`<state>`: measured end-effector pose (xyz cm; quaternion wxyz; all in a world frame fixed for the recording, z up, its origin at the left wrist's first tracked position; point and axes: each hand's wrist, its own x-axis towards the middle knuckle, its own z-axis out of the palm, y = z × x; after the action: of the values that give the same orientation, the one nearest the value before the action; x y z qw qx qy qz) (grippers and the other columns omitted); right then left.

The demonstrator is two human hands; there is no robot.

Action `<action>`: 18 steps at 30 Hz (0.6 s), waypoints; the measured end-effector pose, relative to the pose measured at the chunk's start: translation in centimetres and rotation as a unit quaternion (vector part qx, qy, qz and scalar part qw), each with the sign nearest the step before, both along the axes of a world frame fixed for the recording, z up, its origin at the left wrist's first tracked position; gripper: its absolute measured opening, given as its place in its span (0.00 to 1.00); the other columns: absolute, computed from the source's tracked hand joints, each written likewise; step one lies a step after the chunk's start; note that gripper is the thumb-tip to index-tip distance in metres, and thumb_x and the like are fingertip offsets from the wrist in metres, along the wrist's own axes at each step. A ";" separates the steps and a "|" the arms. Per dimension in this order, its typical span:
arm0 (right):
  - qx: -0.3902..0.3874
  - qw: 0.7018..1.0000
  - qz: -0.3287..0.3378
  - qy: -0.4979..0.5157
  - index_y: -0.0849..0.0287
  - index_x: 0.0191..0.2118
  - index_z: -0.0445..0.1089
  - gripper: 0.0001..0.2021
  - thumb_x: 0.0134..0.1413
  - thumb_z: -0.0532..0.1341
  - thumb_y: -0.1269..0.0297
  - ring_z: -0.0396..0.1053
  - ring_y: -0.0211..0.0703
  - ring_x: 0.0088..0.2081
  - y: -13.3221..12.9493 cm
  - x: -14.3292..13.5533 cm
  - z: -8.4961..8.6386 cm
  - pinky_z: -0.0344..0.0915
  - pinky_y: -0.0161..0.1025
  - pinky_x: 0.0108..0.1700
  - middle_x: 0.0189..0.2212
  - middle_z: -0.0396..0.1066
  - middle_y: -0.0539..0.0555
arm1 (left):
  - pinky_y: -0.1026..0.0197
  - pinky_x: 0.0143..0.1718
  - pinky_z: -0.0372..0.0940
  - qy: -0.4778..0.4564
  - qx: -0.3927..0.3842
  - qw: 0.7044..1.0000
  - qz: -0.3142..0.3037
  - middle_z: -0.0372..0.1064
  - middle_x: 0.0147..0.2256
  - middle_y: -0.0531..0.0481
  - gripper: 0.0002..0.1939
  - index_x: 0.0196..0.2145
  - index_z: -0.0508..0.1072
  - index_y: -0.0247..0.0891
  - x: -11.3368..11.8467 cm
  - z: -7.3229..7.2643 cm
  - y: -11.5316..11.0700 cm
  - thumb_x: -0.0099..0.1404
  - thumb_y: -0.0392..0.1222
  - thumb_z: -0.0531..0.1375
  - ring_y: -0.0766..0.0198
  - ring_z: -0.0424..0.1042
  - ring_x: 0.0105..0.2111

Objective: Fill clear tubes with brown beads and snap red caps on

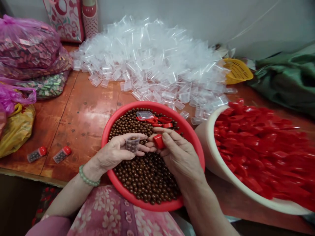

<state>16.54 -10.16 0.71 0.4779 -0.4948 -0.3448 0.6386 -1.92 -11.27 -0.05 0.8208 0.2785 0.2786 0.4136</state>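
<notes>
My left hand holds a small clear plastic container with brown balls inside, tilted over a red basin. Pinched in my right hand is a red plastic cap, a short way to the right of the container and apart from it. Below both hands, the basin is filled with shiny brown balls. On top of the balls, near the far rim, lie a clear container and several red caps.
Heaped clear containers cover the table's back. A white tub of red caps stands right. Two filled, capped containers lie at left, before purple bags. A yellow basket and dark green cloth sit back right.
</notes>
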 end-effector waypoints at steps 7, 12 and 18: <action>0.042 0.999 -0.022 -0.020 0.55 0.34 0.74 0.12 0.44 0.72 0.56 0.70 0.31 0.23 1.6 -0.1 1.0 0.68 0.26 0.22 0.28 0.73 0.47 | 0.57 0.52 0.67 -0.121 -0.064 0.989 -0.055 0.75 0.45 0.43 0.21 0.47 0.76 0.35 -1.0 -0.3 0.9 0.56 0.28 0.61 0.56 0.76 0.46; 0.044 0.999 0.018 -0.016 0.52 0.39 0.75 0.13 0.44 0.72 0.60 0.75 0.35 0.30 2.1 -0.3 1.5 0.75 0.32 0.36 0.32 0.75 0.47 | 0.54 0.52 0.68 -0.130 -0.047 0.987 -0.079 0.76 0.42 0.43 0.20 0.51 0.73 0.35 -1.5 -0.2 1.1 0.60 0.34 0.62 0.55 0.77 0.45; 0.106 0.993 0.003 -0.050 0.52 0.40 0.75 0.12 0.46 0.71 0.59 0.76 0.40 0.34 2.3 -1.0 2.3 0.75 0.41 0.43 0.33 0.77 0.49 | 0.56 0.49 0.70 -0.121 -0.062 0.990 -0.038 0.76 0.40 0.46 0.19 0.50 0.74 0.35 -1.3 0.1 1.0 0.59 0.36 0.64 0.53 0.77 0.45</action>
<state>15.50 -7.91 3.04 0.5076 -0.4716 -0.4359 0.5743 -3.25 -10.23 0.06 0.8792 0.1850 0.1921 0.3948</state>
